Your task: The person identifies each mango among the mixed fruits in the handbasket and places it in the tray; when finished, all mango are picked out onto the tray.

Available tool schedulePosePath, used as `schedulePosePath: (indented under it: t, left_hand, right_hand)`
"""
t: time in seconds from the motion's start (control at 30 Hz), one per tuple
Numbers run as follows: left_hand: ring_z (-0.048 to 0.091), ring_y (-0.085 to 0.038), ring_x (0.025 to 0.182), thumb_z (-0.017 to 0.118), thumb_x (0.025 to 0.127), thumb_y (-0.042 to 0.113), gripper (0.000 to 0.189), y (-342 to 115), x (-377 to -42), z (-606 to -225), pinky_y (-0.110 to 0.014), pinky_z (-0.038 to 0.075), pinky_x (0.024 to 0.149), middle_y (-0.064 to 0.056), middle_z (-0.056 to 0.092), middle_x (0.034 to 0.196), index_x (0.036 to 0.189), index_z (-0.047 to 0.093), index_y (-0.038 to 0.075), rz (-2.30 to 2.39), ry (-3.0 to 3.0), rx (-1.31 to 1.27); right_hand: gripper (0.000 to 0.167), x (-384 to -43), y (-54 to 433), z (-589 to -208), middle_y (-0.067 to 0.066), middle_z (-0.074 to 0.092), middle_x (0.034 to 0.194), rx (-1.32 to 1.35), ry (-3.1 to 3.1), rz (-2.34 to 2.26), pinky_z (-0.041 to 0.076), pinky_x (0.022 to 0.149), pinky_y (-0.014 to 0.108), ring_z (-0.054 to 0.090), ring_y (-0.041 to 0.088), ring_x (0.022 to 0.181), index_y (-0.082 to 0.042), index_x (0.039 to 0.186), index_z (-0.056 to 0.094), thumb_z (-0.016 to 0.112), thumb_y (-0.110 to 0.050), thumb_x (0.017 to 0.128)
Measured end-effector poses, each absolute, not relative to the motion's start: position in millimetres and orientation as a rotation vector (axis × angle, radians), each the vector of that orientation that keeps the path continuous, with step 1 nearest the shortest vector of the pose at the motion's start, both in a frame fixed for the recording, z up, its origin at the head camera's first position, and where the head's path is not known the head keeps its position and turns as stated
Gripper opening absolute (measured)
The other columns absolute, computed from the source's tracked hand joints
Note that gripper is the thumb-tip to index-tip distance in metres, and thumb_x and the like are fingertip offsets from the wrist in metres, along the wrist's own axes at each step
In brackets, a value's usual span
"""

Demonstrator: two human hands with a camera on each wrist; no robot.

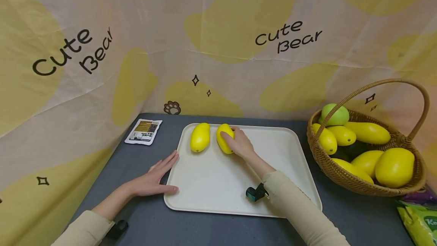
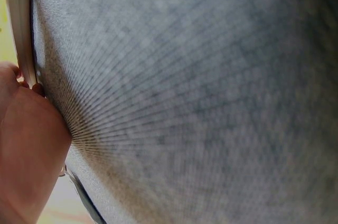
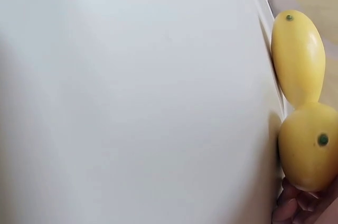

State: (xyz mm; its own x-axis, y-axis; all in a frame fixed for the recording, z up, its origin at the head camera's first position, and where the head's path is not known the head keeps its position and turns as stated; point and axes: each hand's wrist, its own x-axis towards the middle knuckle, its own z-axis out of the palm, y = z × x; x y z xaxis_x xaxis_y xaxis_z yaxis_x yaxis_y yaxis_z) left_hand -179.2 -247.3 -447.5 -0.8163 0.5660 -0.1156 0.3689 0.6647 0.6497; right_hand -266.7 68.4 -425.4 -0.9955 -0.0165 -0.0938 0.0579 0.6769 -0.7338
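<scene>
A white tray point(image 1: 211, 185) lies on the grey table. Near its far edge my right hand point(image 1: 240, 143) grips a yellow mango point(image 1: 223, 136), thumb on top and fingers round its far right side. To the left of it a second mango point(image 1: 200, 137) rests on the tray. In the right wrist view the gripped mango point(image 3: 309, 147) shows its green stem dot, with the other mango point(image 3: 298, 57) beyond. My left hand point(image 1: 153, 177) lies with fingers spread, fingertips and thumb at the tray's left rim. The left wrist view shows mostly table cloth point(image 2: 185, 97) beside that hand.
A wicker basket point(image 1: 327, 170) at the right holds several yellow fruits and a green fruit point(image 1: 336, 115); its handle arches high. A flat white packet point(image 1: 143, 132) lies at the back left. A green bag point(image 1: 418, 219) sits at the right edge. A printed curtain point(image 1: 218, 48) hangs behind the table.
</scene>
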Motion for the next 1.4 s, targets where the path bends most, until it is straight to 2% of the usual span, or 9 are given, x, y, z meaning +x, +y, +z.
schedulePosePath:
  t: [0.57, 0.8, 0.87, 0.93, 1.07, 1.17, 1.4]
  left_hand:
    - [0.007, -0.036, 0.147, 0.068, 0.085, 0.05, 0.103, -242.8, -182.2, -446.8, -0.06, 0.001, 0.112, -0.01, 0.0, 0.164, 0.157, 0.009, 0.007, 0.893, 2.571, 0.755]
    - [0.008, -0.037, 0.146, 0.069, 0.085, 0.05, 0.103, -241.0, -180.4, -445.4, -0.06, 0.001, 0.112, -0.011, 0.001, 0.163, 0.157, 0.011, 0.005, 0.897, 2.587, 0.773]
    - [0.009, -0.037, 0.146, 0.069, 0.085, 0.05, 0.103, -240.1, -179.9, -444.4, -0.06, 0.001, 0.112, -0.012, 0.001, 0.163, 0.156, 0.011, 0.005, 0.9, 2.585, 0.774]
    - [0.009, -0.039, 0.146, 0.069, 0.085, 0.049, 0.102, -239.4, -179.7, -443.9, -0.062, 0.001, 0.111, -0.013, 0.002, 0.163, 0.156, 0.011, 0.004, 0.909, 2.581, 0.781]
    - [0.009, -0.039, 0.146, 0.069, 0.085, 0.049, 0.102, -238.7, -179.5, -444.7, -0.061, 0.002, 0.111, -0.014, 0.002, 0.163, 0.156, 0.012, 0.003, 0.908, 2.586, 0.784]
    - [0.009, -0.037, 0.146, 0.069, 0.085, 0.05, 0.102, -239.6, -179.1, -446.6, -0.06, 0.002, 0.112, -0.012, 0.002, 0.163, 0.156, 0.012, 0.005, 0.896, 2.593, 0.774]
    - [0.008, -0.038, 0.146, 0.069, 0.085, 0.049, 0.102, -243.6, -177.4, -448.5, -0.061, 0.001, 0.111, -0.012, 0.002, 0.163, 0.157, 0.011, 0.006, 0.924, 2.584, 0.734]
  right_hand:
    - [0.068, -264.8, 76.2, -423.3, 0.013, 0.055, 0.118, 0.034, 2.794, -1.241, 0.044, 0.083, 0.04, 0.052, 0.028, 0.096, -0.005, 0.14, 0.045, 0.052, -0.053, 0.092]
    - [0.069, -266.0, 84.5, -424.1, 0.017, 0.055, 0.13, 0.008, 2.804, -1.294, 0.042, 0.096, 0.043, 0.053, 0.03, 0.111, 0.0, 0.139, 0.047, 0.053, -0.05, 0.092]
    - [0.065, -264.0, 88.4, -423.1, 0.017, 0.057, 0.126, 0.002, 2.817, -1.324, 0.043, 0.094, 0.043, 0.053, 0.03, 0.11, 0.0, 0.137, 0.049, 0.053, -0.048, 0.093]
    - [0.055, -261.3, 93.8, -421.7, 0.014, 0.059, 0.116, -0.001, 2.845, -1.375, 0.045, 0.087, 0.04, 0.055, 0.029, 0.1, -0.002, 0.13, 0.054, 0.054, -0.044, 0.094]
    - [0.026, -254.1, 109.3, -415.6, 0.006, 0.062, 0.094, -0.073, 2.937, -1.518, 0.042, 0.07, 0.031, 0.053, 0.022, 0.077, -0.007, 0.104, 0.066, 0.059, -0.03, 0.093]
    - [0.014, -246.7, 124.2, -404.7, 0.002, 0.064, 0.085, -0.188, 3.0, -1.555, 0.042, 0.067, 0.027, 0.053, 0.018, 0.073, -0.01, 0.092, 0.068, 0.063, -0.023, 0.091]
    - [0.012, -208.9, 164.2, -359.3, -0.002, 0.066, 0.083, -0.403, 2.993, -1.397, 0.047, 0.063, 0.031, 0.056, 0.018, 0.077, -0.013, 0.092, 0.069, 0.066, -0.024, 0.092]
